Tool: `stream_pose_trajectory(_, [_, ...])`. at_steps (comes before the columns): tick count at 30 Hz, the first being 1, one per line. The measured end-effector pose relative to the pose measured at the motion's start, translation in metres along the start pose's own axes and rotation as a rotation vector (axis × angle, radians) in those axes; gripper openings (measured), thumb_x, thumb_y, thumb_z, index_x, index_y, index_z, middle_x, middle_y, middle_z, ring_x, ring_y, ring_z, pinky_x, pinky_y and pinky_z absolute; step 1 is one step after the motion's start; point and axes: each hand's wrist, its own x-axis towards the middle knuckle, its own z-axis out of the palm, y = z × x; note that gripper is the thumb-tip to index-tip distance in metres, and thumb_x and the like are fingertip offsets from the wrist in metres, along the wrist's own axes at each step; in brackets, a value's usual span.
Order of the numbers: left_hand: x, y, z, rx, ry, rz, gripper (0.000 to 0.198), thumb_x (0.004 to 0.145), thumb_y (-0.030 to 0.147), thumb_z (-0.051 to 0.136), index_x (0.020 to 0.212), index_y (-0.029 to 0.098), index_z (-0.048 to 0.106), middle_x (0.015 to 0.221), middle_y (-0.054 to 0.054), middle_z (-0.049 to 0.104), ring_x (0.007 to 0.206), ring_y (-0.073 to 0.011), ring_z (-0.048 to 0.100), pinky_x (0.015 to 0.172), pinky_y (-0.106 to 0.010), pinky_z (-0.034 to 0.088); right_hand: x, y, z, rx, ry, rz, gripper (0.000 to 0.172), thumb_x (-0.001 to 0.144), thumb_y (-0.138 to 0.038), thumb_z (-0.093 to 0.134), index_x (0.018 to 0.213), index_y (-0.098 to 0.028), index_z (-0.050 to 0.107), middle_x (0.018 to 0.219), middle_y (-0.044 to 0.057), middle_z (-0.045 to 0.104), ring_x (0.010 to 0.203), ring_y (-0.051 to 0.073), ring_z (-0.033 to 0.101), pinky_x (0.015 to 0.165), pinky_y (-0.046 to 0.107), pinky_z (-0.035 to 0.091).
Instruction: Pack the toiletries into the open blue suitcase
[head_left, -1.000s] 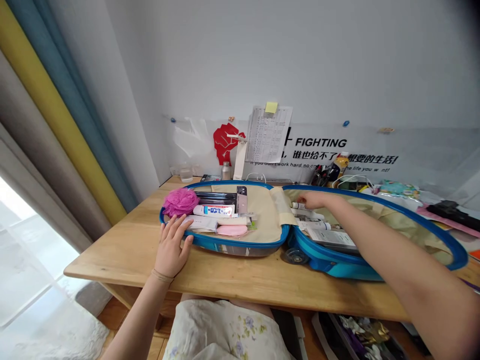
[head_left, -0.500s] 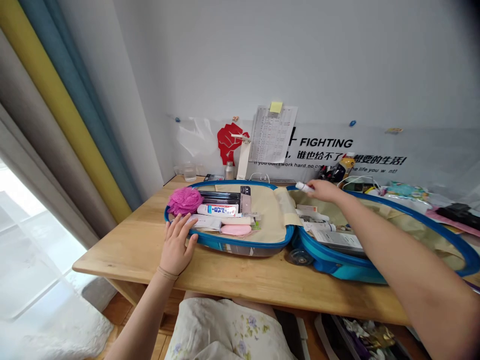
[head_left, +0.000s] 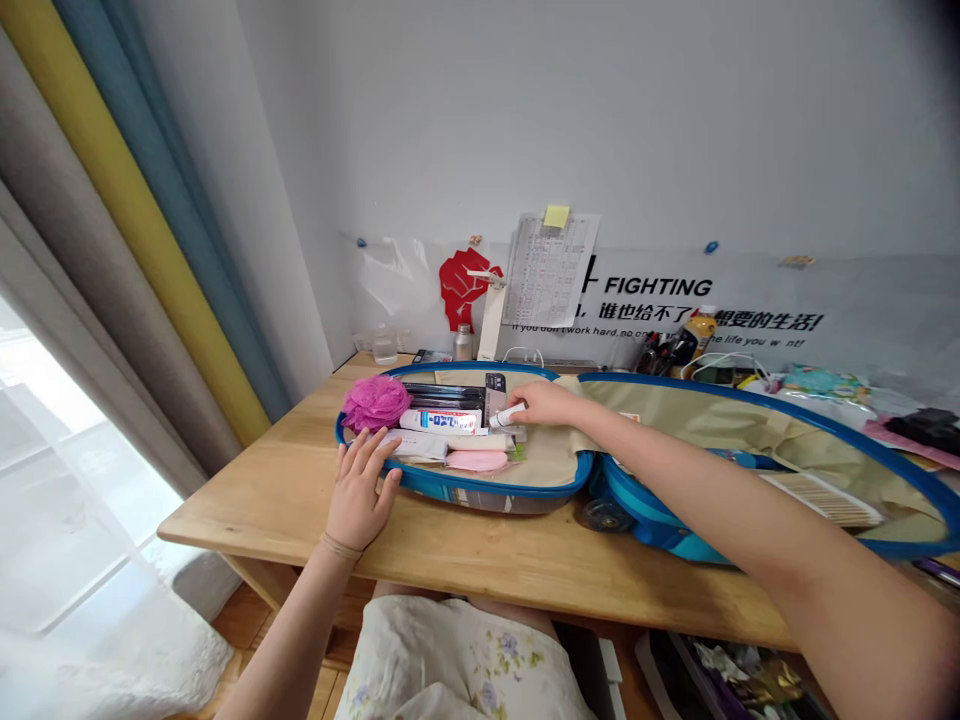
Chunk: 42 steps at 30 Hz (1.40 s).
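An opened blue suitcase (head_left: 495,492) lies across the desk, its two halves side by side. My right hand (head_left: 546,406) is over the left half, fingers closed on a small white tube (head_left: 508,414). Just left of it lie a toothpaste tube (head_left: 441,421) and a black flat pack (head_left: 442,396). My left hand (head_left: 362,487) rests with fingers spread on the near left rim, touching a white packet (head_left: 417,445). A pink bath puff (head_left: 376,402) sits in the left corner, and a pink oval item (head_left: 477,460) lies near the front edge.
The wooden desk (head_left: 480,560) carries the suitcase. Behind it stand a glass (head_left: 385,346), a metal bottle (head_left: 463,343) and a white lamp stand (head_left: 491,318). A yellow-labelled bottle (head_left: 696,335) is at the back right. My right forearm crosses the right half, hiding part of its contents.
My right hand has moved left with the white tube, from above the right half of the suitcase to the left half. My left hand stays on the rim.
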Motion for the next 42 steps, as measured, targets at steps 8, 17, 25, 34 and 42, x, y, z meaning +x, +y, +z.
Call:
stream_pose_trajectory(8, [0.0, 0.001, -0.001, -0.008, -0.003, -0.005, 0.041, 0.096, 0.039, 0.036, 0.126, 0.022, 0.059, 0.14, -0.01, 0.054, 0.136, -0.0292, 0.039, 0.115, -0.052, 0.023, -0.002, -0.008, 0.012, 0.113, -0.021, -0.038, 0.026, 0.078, -0.017, 0.059, 0.099, -0.024, 0.072, 0.105, 0.0, 0.074, 0.093, 0.016, 0.066, 0.079, 0.022, 0.047])
stream_pose_trajectory(17, [0.0, 0.0, 0.0, -0.015, 0.002, 0.0, 0.04, 0.096, 0.039, 0.036, 0.125, 0.022, 0.059, 0.139, -0.01, 0.054, 0.136, -0.0286, 0.039, 0.115, -0.052, 0.022, -0.033, 0.085, -0.055, 0.213, 0.21, 0.269, 0.039, 0.093, -0.034, 0.034, 0.111, -0.018, 0.065, 0.106, 0.008, 0.071, 0.089, 0.016, 0.066, 0.083, 0.029, 0.05])
stream_pose_trajectory(25, [0.0, 0.0, 0.001, -0.03, -0.001, -0.011, 0.04, 0.096, 0.039, 0.037, 0.125, 0.023, 0.059, 0.139, -0.009, 0.054, 0.136, -0.0291, 0.039, 0.116, -0.052, 0.02, -0.105, 0.158, -0.012, 0.309, -0.353, 0.449, 0.026, 0.046, -0.033, 0.081, 0.066, -0.022, 0.069, 0.064, 0.006, 0.068, 0.056, 0.019, 0.062, 0.058, 0.035, 0.049])
stream_pose_trajectory(34, [0.0, 0.0, 0.0, -0.023, -0.01, -0.014, 0.04, 0.096, 0.038, 0.037, 0.126, 0.023, 0.059, 0.139, -0.01, 0.054, 0.136, -0.0292, 0.039, 0.116, -0.052, 0.021, -0.115, 0.171, 0.004, 0.473, -0.43, 0.294, 0.04, 0.048, -0.058, 0.074, 0.063, -0.022, 0.065, 0.06, 0.005, 0.064, 0.049, 0.016, 0.059, 0.048, 0.028, 0.045])
stream_pose_trajectory(42, [0.0, -0.001, 0.0, -0.003, -0.007, -0.002, 0.04, 0.096, 0.038, 0.037, 0.127, 0.023, 0.058, 0.14, -0.01, 0.053, 0.136, -0.0286, 0.039, 0.115, -0.052, 0.022, -0.12, 0.164, -0.027, 0.404, -0.173, 0.359, 0.042, 0.063, -0.056, 0.067, 0.081, -0.018, 0.068, 0.079, 0.013, 0.068, 0.063, 0.017, 0.058, 0.055, 0.028, 0.047])
